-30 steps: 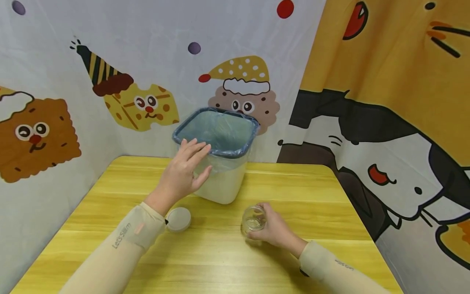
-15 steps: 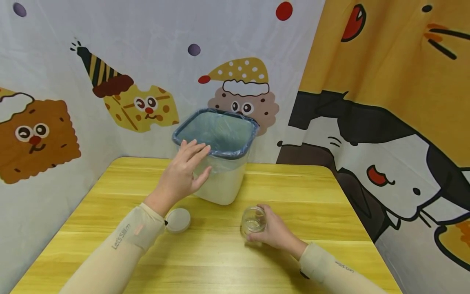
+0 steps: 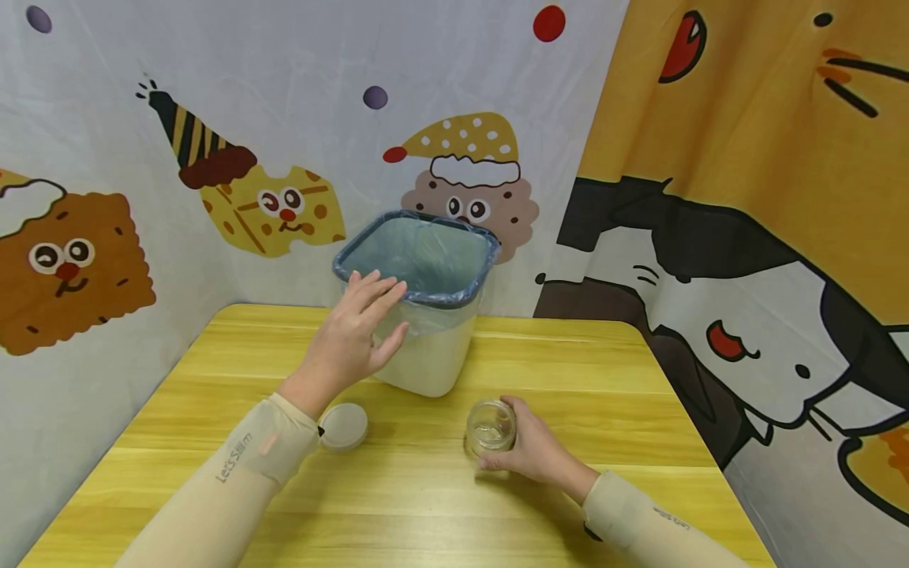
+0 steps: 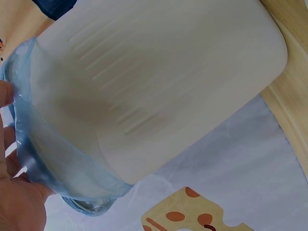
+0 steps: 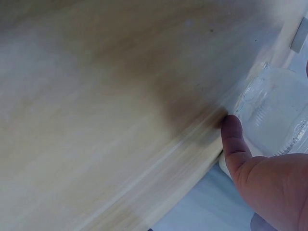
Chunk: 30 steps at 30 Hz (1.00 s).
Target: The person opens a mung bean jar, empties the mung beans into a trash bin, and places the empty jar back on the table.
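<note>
A clear, uncapped jar [image 3: 491,430] stands upright on the table, and my right hand [image 3: 531,446] grips it from the right, thumb at the near side. In the right wrist view the thumb [image 5: 236,142] lies by the lower part of the jar [image 5: 274,110]. My left hand [image 3: 348,335] rests at the near left rim of a pale bin [image 3: 429,359], fingers extended over the edge. A thin bluish bag [image 4: 62,154] lines the bin and folds over its rim. Near my left wrist, a round white lid [image 3: 345,427] lies flat on the table.
The wood-patterned table [image 3: 398,513] has rounded far corners. Behind it hangs a pale cloth [image 3: 298,63] printed with cartoon food, and on the right a yellow printed cloth [image 3: 767,126]. The bin stands toward the table's far side.
</note>
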Each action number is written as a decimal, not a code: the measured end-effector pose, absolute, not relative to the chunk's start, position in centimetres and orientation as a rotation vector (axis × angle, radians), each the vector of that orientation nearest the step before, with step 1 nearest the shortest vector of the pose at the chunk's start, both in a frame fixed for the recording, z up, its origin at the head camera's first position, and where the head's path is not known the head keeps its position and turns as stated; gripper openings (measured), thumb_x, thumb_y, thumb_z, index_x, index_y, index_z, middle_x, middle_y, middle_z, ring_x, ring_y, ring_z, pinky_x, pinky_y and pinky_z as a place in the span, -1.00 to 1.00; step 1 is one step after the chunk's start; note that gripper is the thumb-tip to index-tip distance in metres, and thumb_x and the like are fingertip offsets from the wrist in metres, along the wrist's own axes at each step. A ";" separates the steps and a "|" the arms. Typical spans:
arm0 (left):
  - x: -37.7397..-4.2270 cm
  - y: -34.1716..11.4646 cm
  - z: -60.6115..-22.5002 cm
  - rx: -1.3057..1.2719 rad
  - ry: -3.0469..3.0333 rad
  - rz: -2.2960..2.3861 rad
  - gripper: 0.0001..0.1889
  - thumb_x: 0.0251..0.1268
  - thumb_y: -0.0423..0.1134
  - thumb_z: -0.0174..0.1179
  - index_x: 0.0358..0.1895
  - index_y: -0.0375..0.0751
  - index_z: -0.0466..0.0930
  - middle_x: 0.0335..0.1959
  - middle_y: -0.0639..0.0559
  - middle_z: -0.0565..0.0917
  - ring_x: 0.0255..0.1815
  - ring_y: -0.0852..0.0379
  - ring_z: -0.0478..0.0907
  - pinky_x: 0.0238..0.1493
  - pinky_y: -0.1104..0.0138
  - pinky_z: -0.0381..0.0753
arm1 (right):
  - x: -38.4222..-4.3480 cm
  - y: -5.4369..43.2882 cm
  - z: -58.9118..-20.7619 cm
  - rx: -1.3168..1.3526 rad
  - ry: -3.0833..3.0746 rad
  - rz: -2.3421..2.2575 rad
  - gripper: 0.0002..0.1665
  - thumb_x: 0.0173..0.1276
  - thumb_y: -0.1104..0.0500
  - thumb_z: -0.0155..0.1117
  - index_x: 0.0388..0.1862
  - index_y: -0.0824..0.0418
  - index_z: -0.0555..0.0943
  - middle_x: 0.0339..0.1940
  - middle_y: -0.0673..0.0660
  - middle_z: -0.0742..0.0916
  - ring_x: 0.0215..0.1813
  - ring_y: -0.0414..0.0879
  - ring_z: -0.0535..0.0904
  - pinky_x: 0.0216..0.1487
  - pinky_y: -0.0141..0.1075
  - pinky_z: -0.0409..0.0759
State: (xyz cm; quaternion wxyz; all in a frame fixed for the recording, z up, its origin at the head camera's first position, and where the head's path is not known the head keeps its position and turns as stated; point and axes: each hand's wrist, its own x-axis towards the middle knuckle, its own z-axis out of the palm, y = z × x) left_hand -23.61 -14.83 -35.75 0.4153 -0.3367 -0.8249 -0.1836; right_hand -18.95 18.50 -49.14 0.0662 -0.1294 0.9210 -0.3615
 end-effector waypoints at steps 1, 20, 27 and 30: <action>-23.6 -14.8 -35.8 -0.846 -2.072 -0.462 -0.38 0.26 -0.29 0.53 0.38 -0.38 0.61 0.28 -0.37 0.65 0.46 -0.43 0.52 0.54 -0.35 0.37 | -19.0 18.5 -49.1 -0.390 2.774 -1.089 0.50 -0.07 -0.13 0.86 0.66 0.41 0.19 0.45 0.44 0.58 0.45 0.34 0.56 0.45 0.27 0.55; -23.5 -14.7 -35.8 -0.838 -2.089 -0.474 -0.39 0.29 -0.28 0.51 0.40 -0.37 0.60 0.30 -0.36 0.64 0.48 -0.42 0.50 0.58 -0.32 0.33 | -19.0 19.0 -49.2 -0.389 2.756 -1.067 0.43 0.02 -0.17 0.81 0.67 0.38 0.19 0.46 0.43 0.58 0.44 0.33 0.57 0.43 0.27 0.57; -23.6 -14.6 -35.8 -0.841 -2.090 -0.477 -0.37 0.28 -0.27 0.51 0.40 -0.36 0.59 0.31 -0.36 0.64 0.49 -0.42 0.49 0.56 -0.34 0.34 | -19.0 19.1 -49.2 -0.384 2.743 -1.080 0.43 0.05 -0.17 0.79 0.67 0.38 0.18 0.48 0.43 0.56 0.46 0.33 0.56 0.45 0.29 0.54; -23.7 -14.6 -35.9 -0.843 -2.087 -0.475 -0.36 0.27 -0.28 0.52 0.40 -0.36 0.59 0.32 -0.36 0.63 0.49 -0.42 0.49 0.54 -0.36 0.35 | -19.1 19.2 -49.2 -0.377 2.737 -1.091 0.42 0.05 -0.17 0.79 0.67 0.38 0.18 0.48 0.42 0.56 0.46 0.32 0.56 0.46 0.29 0.53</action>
